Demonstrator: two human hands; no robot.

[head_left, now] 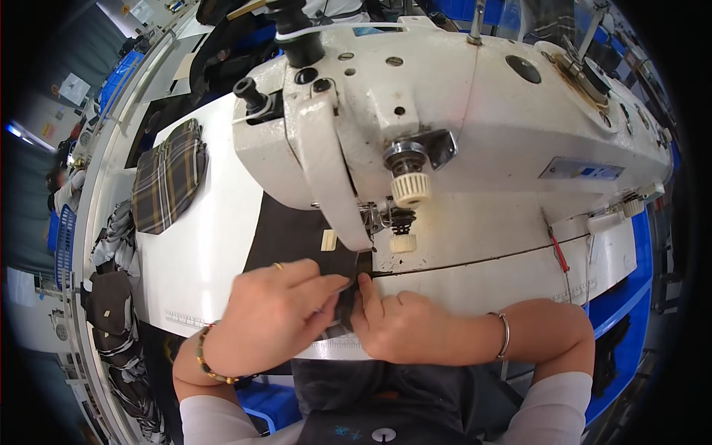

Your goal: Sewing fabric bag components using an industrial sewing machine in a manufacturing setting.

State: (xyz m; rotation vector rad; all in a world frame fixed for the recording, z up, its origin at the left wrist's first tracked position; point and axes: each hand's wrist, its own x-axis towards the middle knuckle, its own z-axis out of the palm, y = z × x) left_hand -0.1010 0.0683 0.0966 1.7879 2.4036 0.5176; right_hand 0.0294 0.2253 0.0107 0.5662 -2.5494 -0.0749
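A dark brown-grey fabric piece point(284, 236) with a small cream label lies on the white table, partly beneath the head of a white sewing machine point(445, 96). My left hand point(271, 315) is closed in a pinch at the fabric's near right edge, just in front of the presser foot area. Beside it, my right hand point(400, 326) is closed too, its thumb and forefinger gripping the same edge. The strip of fabric between the hands hangs toward the table's front edge. The hands hide part of the fold, and the needle tip cannot be made out.
A plaid fabric stack point(169, 178) sits on the table at the left. Dark fabric pieces point(115, 311) hang in a pile beyond the left edge. Red-handled snips or a similar small tool point(558, 252) lie at the right. A blue bin point(623, 319) stands beside the table.
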